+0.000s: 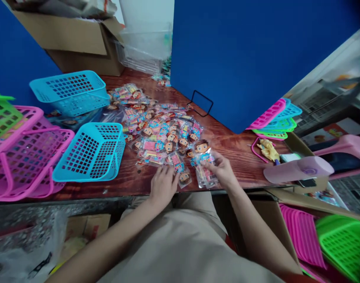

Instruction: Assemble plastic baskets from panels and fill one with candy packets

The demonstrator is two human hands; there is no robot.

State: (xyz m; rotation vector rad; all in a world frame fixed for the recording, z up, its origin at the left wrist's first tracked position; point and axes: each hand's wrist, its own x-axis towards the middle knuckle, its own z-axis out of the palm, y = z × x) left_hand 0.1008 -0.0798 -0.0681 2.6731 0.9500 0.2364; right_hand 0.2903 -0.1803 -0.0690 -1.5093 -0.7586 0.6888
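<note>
We rest our left hand (164, 184) palm down at the near edge of the table (239, 147), fingers loosely together and slightly curled over the closest toy packets; we cannot tell whether it grips any of them. Our right hand (224, 171) pinches a packet (202, 151) with a cartoon face between thumb and fingers, just above a few more packets lying right at the table edge. The pile of packets (159, 125) spreads from our hands back toward the far corner, where it reaches the foot of the blue partition (250, 59). Touching the pile on the left, a blue basket (93, 151) lies tipped with its open mouth facing left, and a second blue basket (70, 92) stands upright behind it. Pink baskets (23, 157) fill the left end of the table out to its front edge, with a green basket (0, 114) behind them. Bare wood shows only to the right of our right hand, between the packets and a stack of lids (277, 118) beside the partition. A cardboard box (79, 39) closes off the far left corner.
</note>
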